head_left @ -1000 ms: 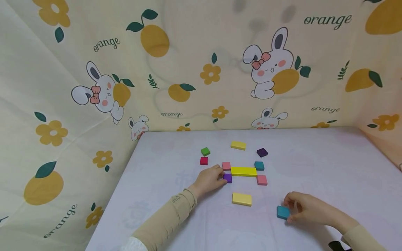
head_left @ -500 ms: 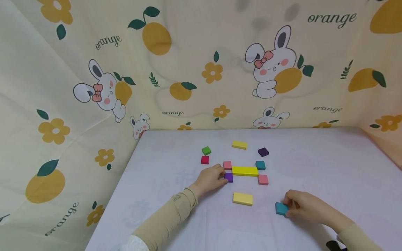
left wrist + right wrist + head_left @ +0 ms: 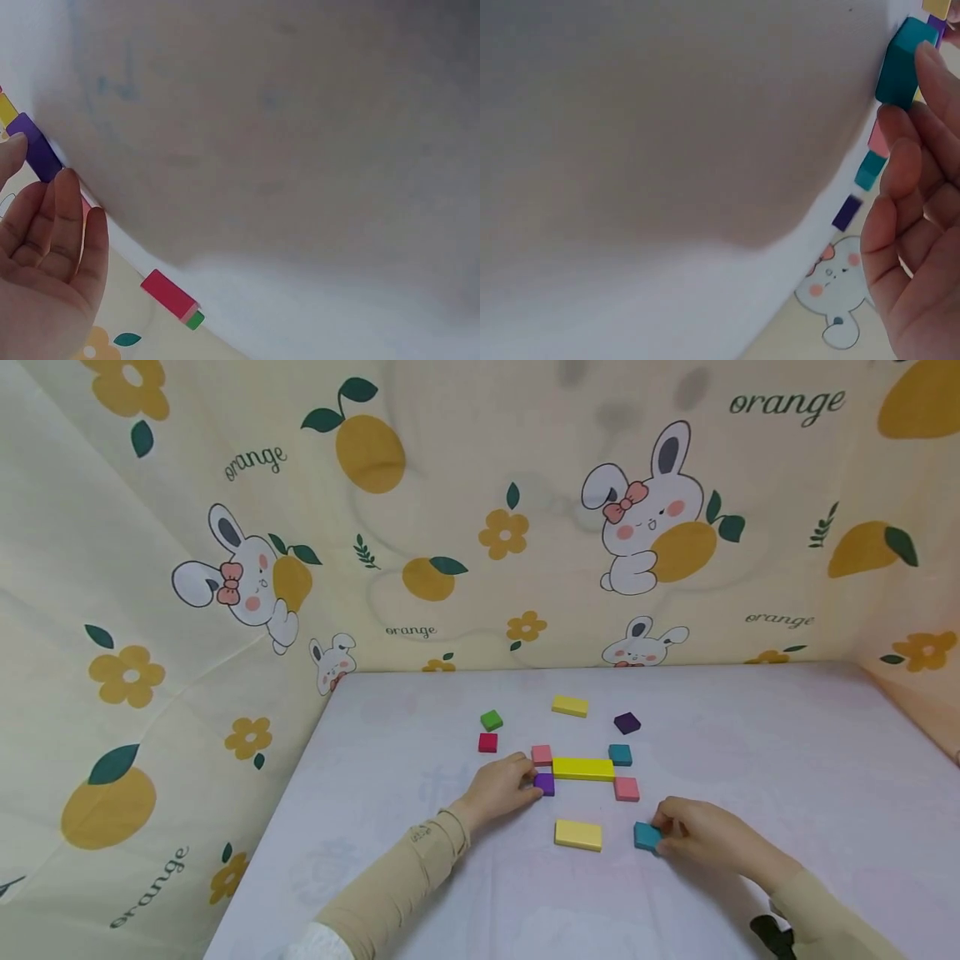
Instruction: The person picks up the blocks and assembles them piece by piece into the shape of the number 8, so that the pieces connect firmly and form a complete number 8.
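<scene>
My left hand (image 3: 497, 791) pinches a purple block (image 3: 547, 784), which touches the left end of a long yellow block (image 3: 583, 768). In the left wrist view, thumb and fingertips lie at either end of that block. My right hand (image 3: 712, 835) holds a teal block (image 3: 646, 837) between thumb and fingers, right of a pale yellow block (image 3: 577, 834). A pink block (image 3: 542, 755) and a second teal block (image 3: 620, 754) sit at the long block's far corners. Another pink block (image 3: 626, 789) lies at its near right corner.
Behind the left hand lie a red block (image 3: 487, 742) and a green block (image 3: 491, 720). Another pale yellow block (image 3: 570, 706) and a dark purple block (image 3: 627, 722) are farther back. A printed cloth (image 3: 465, 485) hangs behind the white table (image 3: 765, 735).
My right hand has moved left and away from me with the teal block, towards the near pale yellow block. The left hand stays at the purple block.
</scene>
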`<state>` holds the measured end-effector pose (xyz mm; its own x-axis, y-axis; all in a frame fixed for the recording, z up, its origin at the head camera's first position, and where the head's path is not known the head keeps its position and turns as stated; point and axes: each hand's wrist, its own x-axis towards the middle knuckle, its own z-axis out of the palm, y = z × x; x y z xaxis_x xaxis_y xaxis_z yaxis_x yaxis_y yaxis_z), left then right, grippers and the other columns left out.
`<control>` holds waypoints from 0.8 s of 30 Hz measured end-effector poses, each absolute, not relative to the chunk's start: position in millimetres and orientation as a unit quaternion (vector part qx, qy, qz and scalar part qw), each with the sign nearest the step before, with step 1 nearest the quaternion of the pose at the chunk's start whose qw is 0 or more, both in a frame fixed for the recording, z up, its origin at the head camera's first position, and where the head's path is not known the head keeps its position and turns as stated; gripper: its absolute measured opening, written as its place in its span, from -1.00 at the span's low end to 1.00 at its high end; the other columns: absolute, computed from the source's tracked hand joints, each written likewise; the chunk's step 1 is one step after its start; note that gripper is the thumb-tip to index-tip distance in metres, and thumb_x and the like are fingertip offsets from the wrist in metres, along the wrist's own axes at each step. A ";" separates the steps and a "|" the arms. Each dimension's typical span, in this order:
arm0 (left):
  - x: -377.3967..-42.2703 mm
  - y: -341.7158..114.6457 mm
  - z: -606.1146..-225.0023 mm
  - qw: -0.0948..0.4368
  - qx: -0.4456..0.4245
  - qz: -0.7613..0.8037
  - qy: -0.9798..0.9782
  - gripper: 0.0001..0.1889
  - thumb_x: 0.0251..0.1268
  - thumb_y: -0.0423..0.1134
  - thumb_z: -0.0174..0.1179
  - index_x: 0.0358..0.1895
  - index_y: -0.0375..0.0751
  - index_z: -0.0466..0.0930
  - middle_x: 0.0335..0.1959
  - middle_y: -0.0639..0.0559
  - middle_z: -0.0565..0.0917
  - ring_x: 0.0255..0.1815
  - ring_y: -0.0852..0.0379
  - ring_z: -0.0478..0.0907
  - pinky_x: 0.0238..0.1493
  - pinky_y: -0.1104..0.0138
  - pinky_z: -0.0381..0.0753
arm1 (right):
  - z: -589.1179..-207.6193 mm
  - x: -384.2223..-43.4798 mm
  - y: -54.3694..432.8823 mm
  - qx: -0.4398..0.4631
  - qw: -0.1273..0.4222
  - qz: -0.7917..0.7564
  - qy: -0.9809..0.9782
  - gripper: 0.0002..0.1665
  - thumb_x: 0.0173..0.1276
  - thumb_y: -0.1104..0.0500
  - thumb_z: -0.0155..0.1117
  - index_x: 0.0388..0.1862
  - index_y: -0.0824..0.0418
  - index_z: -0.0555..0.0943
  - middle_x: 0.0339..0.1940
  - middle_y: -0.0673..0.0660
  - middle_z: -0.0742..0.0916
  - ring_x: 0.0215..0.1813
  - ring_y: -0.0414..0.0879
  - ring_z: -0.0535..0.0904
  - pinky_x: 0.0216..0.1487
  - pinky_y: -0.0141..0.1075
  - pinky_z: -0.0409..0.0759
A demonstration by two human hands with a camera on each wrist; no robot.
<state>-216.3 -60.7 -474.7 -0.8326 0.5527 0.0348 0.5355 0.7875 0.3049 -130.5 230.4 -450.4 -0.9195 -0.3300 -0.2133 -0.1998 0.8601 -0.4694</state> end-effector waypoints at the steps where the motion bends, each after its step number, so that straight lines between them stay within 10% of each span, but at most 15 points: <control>1: -216.2 -60.5 -474.2 0.029 0.288 0.152 0.945 -0.74 0.15 -0.05 0.27 -0.18 -0.10 0.60 -0.36 0.14 0.57 -0.43 0.30 0.41 -0.32 0.55 0.44 | -449.8 -131.6 228.8 -0.138 0.142 -0.223 0.955 -0.78 0.07 0.15 0.41 -0.31 0.09 0.58 -0.40 -0.10 0.64 -0.39 -0.22 0.41 -0.37 -0.42 0.44; 24: -216.3 -60.9 -473.7 0.038 0.286 0.163 0.944 -0.74 0.16 -0.05 0.27 -0.16 -0.11 0.60 -0.34 0.13 0.57 -0.42 0.29 0.42 -0.29 0.54 0.46 | -454.1 -142.9 192.4 -0.085 0.083 -0.198 0.973 -0.70 0.04 0.09 0.44 -0.31 0.25 0.63 -0.49 0.00 0.64 -0.44 -0.17 0.44 -0.33 -0.26 0.54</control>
<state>-216.3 -60.9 -473.7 -0.8341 0.5513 0.0212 0.5265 0.7839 0.3291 -142.9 192.4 -454.1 -0.9718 -0.1980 -0.1279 -0.1322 0.9071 -0.3996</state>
